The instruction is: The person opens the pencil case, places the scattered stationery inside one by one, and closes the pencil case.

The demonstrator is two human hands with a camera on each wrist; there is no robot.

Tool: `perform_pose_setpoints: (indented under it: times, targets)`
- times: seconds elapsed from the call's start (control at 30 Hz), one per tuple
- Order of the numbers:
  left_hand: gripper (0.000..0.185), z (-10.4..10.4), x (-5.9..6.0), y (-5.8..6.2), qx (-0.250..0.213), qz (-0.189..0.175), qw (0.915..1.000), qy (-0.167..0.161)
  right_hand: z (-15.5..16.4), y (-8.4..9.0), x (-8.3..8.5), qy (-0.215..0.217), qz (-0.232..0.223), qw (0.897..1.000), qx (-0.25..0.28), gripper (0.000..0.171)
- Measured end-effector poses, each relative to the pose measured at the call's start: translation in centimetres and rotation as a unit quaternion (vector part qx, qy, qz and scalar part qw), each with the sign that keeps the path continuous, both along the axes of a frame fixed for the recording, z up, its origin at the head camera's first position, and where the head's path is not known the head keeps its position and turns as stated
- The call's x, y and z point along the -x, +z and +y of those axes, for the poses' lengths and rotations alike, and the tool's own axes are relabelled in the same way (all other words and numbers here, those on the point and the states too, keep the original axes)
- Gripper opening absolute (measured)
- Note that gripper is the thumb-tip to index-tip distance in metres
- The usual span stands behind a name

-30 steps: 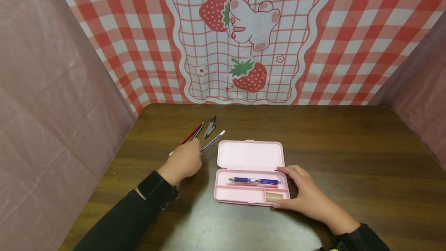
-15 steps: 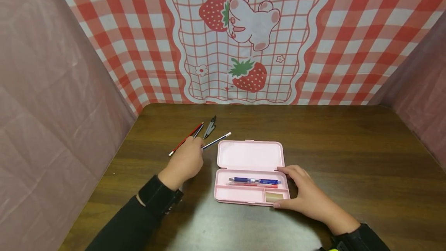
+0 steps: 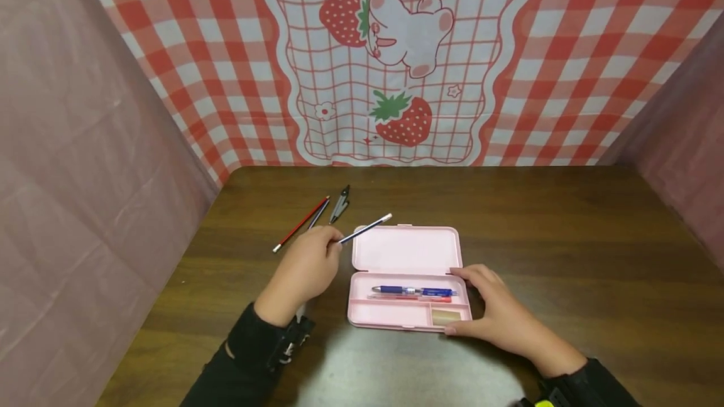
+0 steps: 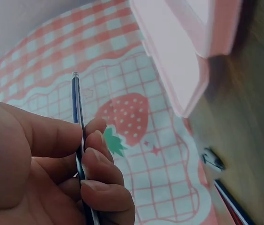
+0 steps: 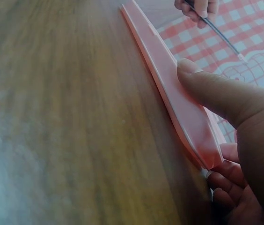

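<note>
An open pink pencil case (image 3: 406,250) lies on the brown table (image 3: 565,237); its tray holds a blue pen (image 3: 413,291), a red pen (image 3: 410,298) and a tan eraser (image 3: 445,317). My left hand (image 3: 308,269) pinches a thin dark blue pencil (image 3: 366,228) just left of the lid, tip raised toward the case. The left wrist view shows the pencil (image 4: 78,117) between thumb and fingers, the case (image 4: 183,51) beyond. My right hand (image 3: 492,309) holds the case's right end, thumb on the rim (image 5: 193,122) and fingers curled round the near end.
A red pencil (image 3: 301,224), a second thin dark pencil (image 3: 318,213) and a dark compass (image 3: 340,204) lie on the table behind my left hand. Pink cloth walls stand at both sides, and a red checked strawberry cloth (image 3: 396,55) hangs at the back.
My left hand has lifted the dark blue pencil off the table and carried it right, toward the case lid. The right hand has stayed on the case.
</note>
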State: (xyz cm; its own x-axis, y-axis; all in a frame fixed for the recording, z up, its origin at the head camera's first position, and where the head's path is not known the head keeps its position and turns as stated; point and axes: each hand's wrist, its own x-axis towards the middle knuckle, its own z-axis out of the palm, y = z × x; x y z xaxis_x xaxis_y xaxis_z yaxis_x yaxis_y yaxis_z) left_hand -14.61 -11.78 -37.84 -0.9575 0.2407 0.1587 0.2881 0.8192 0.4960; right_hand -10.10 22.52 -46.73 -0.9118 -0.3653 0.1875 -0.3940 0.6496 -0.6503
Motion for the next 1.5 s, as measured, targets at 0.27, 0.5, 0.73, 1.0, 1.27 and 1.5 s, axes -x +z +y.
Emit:
perform_pose_setpoints:
  times: [0.27,0.5,0.73,1.0,1.27,1.5]
  targets:
    - [0.017,1.1,-0.4,0.1,0.009,0.008,0.9998,-0.019,0.1,0.1,0.1,0.001,0.007,1.000,0.000,0.095]
    - [0.019,1.9,-0.6,-0.3,0.033,-0.009,0.9989,-0.031,-0.1,0.0,0.1,-0.001,0.008,1.000,-0.007,0.094]
    - [0.021,3.3,-1.2,-0.6,0.069,-0.017,0.9911,-0.112,-0.2,0.1,0.0,-0.002,0.003,1.000,-0.002,0.094]
    - [0.025,5.0,-1.4,-1.6,0.125,-0.025,0.9789,-0.160,-0.1,0.1,0.0,0.000,0.002,1.000,0.000,0.093]
    - [0.024,6.7,-1.8,-2.0,0.126,-0.059,0.9753,-0.171,-0.1,0.0,0.1,-0.001,0.005,1.000,-0.002,0.094]
    - [0.024,7.6,-2.2,-2.6,0.135,-0.063,0.9695,-0.195,-0.1,0.2,-0.1,0.004,0.019,1.000,0.006,0.092]
